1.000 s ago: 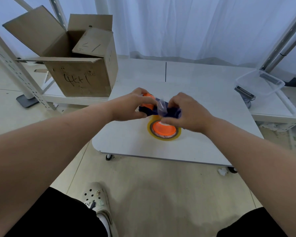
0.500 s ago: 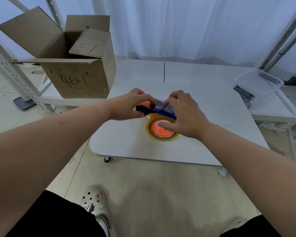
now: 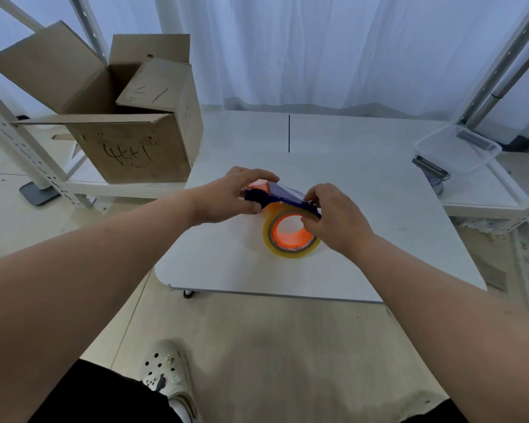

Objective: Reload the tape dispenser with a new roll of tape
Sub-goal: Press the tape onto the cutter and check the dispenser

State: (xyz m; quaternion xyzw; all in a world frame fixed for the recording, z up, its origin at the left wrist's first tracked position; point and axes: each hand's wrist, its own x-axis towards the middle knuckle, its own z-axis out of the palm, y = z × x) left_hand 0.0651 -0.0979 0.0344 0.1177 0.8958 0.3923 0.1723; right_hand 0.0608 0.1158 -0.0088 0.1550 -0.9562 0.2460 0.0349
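Head view puts the work at the centre of the frame, and I read this as the fitting step: the tape dispenser (image 3: pixel 280 195), dark blue with an orange part at its left end, is held just above the white table (image 3: pixel 379 239). My left hand (image 3: pixel 226 196) wraps that left end, fingers curled over the top and thumb underneath, closed on it. My right hand (image 3: pixel 333 218) pinches the right end of the dispenser, fingertips pressed together on its edge, with the lower fingers reaching down to the rim of the roll.

The new tape roll (image 3: pixel 290 235), yellowish with a bright orange core, sits directly below the dispenser; whether it is already seated on a hub or only lying on the table I cannot tell.

Next, I judge, the roll must be seated and the loose end led to the cutter. That calls for a steady left grip while the right hand does the fine work.

At upper left stands an open cardboard box (image 3: pixel 135 148).
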